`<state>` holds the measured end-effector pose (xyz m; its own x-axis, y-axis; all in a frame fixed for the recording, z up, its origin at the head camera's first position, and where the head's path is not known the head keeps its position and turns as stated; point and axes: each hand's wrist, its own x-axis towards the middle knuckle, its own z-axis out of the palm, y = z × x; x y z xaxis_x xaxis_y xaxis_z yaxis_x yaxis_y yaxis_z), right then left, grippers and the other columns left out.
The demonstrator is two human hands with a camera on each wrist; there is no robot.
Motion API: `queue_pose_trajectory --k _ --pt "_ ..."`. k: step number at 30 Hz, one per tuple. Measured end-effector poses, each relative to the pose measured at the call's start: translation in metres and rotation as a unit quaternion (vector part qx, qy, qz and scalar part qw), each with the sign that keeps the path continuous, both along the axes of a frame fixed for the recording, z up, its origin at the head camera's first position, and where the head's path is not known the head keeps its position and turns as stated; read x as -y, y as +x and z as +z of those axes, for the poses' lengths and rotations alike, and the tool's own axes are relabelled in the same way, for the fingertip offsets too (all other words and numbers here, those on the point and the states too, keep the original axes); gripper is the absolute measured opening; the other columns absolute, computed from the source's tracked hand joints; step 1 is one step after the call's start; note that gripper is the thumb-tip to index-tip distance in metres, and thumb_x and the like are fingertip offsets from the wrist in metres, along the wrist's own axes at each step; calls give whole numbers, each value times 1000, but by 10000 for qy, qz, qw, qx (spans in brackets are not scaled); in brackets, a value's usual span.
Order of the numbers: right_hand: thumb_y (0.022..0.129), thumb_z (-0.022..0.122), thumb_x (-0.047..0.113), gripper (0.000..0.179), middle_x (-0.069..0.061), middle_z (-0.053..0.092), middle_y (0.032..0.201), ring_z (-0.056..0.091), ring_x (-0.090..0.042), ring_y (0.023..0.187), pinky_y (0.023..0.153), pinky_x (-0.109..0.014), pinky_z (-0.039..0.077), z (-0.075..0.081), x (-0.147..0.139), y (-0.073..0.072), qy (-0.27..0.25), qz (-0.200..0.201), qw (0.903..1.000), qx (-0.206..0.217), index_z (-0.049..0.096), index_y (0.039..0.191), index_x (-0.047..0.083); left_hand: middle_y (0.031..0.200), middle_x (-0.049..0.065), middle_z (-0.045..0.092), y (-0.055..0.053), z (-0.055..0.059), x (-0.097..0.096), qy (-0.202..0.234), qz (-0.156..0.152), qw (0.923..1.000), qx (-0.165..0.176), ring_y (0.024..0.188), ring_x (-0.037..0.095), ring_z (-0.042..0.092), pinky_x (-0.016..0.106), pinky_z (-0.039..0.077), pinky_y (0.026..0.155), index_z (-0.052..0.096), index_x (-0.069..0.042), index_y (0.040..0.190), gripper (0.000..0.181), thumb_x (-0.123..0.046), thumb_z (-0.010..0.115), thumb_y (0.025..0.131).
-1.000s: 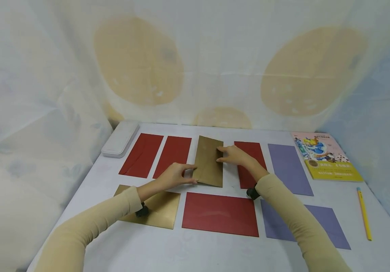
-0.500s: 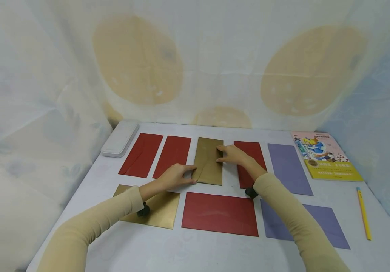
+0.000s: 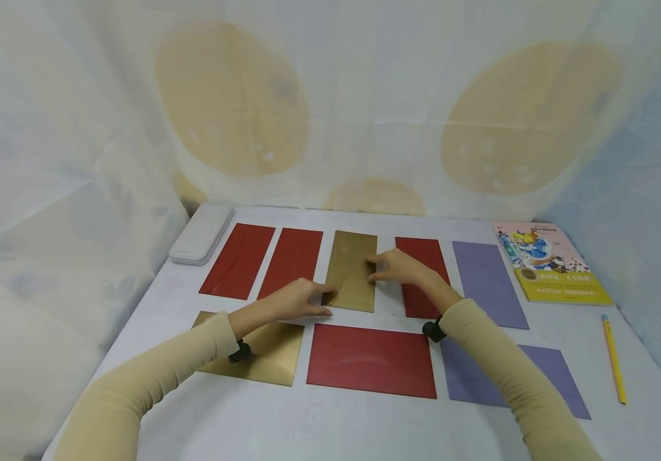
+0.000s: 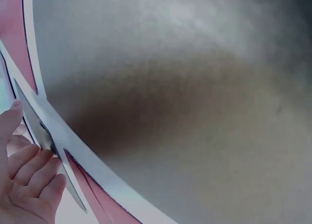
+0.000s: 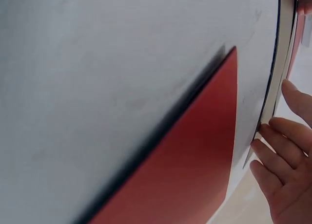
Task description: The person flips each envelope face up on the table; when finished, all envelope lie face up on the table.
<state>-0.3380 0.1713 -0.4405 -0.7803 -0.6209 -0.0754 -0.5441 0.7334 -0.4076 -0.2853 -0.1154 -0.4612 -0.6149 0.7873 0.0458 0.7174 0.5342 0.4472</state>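
A gold envelope (image 3: 354,256) lies flat at the middle of the back row in the head view, its flap seam facing up. My left hand (image 3: 295,299) is at its lower left corner, with one fingertip on the paper and the thumb lying just off the corner. On the other side, my right hand (image 3: 402,267) touches the right edge with its fingertips. The left wrist view has my left hand (image 4: 31,185) with fingers loosely extended beside the envelope edge. In the right wrist view, my right hand (image 5: 287,160) has its fingers spread along an edge.
Red envelopes (image 3: 238,261) and lavender envelopes (image 3: 490,282) lie in two rows. Another gold envelope (image 3: 272,355) is partly under my left forearm. A white case (image 3: 202,234) stands back left; a picture book (image 3: 551,262) and yellow pencil (image 3: 614,362) lie at right.
The middle gold envelope, slightly raised a second ago, has settled flat on the table. My left thumb has come away from its corner.
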Motion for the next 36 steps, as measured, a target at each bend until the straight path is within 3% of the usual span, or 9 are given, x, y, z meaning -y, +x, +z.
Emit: queue_pose_trajectory --k 13,19,21,24,26,28,30,32,36 --pt "89 71 24 56 -21 55 132 53 -17 81 65 -28 41 -5 0 -1 -14 -196 9998 -6 53 135 -4 110 5 69 -2 -2 0 22 72 10000 -51 72 8 51 22 42 66 59 -5 132 53 -32 72 88" --pt "89 72 26 57 -21 53 135 57 -30 115 86 -41 50 -4 -8 5 -301 -243 9991 -154 54 135 -2 105 2 70 2 3 1 112 -1 9999 -99 57 7 40 22 39 58 59 -6 131 51 -30 72 88" --pt "88 71 26 57 -20 54 134 56 -31 119 88 -42 50 -4 -13 6 -373 -288 9987 -218 54 135 0 108 3 70 2 5 1 184 -9 9997 -154 58 7 44 23 41 60 60 -5 130 50 -30 72 88" --pt "89 71 27 57 -23 65 116 64 -26 88 78 -37 51 -4 -20 8 -488 -427 9978 -149 53 137 3 117 6 67 2 6 2 255 -33 9994 -240 76 11 60 25 49 72 59 -3 130 52 -30 73 88" --pt "89 71 26 57 -24 67 106 52 -19 69 67 -33 46 -4 -25 10 -538 -521 9971 -120 53 137 3 123 8 65 1 6 -1 249 -71 9992 -319 98 15 64 27 50 83 57 -2 132 55 -31 72 88" --pt "88 72 24 57 -24 66 104 37 -18 62 62 -33 39 -3 -31 11 -638 -614 9960 -70 53 137 2 125 10 63 -1 6 -5 195 -114 9988 -425 106 17 64 29 50 87 54 -1 135 59 -33 71 89" --pt "88 73 23 57 -23 64 116 48 -20 69 69 -34 44 -2 -36 12 -666 -652 9955 -164 53 137 1 123 11 64 -2 7 -12 157 -170 9986 -483 104 17 64 28 50 86 52 0 136 61 -34 70 89" --pt "88 73 23 57 -22 56 131 59 -26 90 83 -38 49 -1 -43 14 -664 -681 9951 -270 53 136 0 108 12 69 -3 8 -22 116 -264 9985 -467 89 17 65 28 51 78 50 0 137 62 -34 70 90" --pt "89 71 23 57 -24 50 136 48 -37 126 99 -51 41 -2 -59 16 -624 -864 9939 -281 52 137 0 104 11 69 -5 9 -47 79 -434 9979 -478 83 16 63 28 50 76 49 0 138 63 -34 70 89"
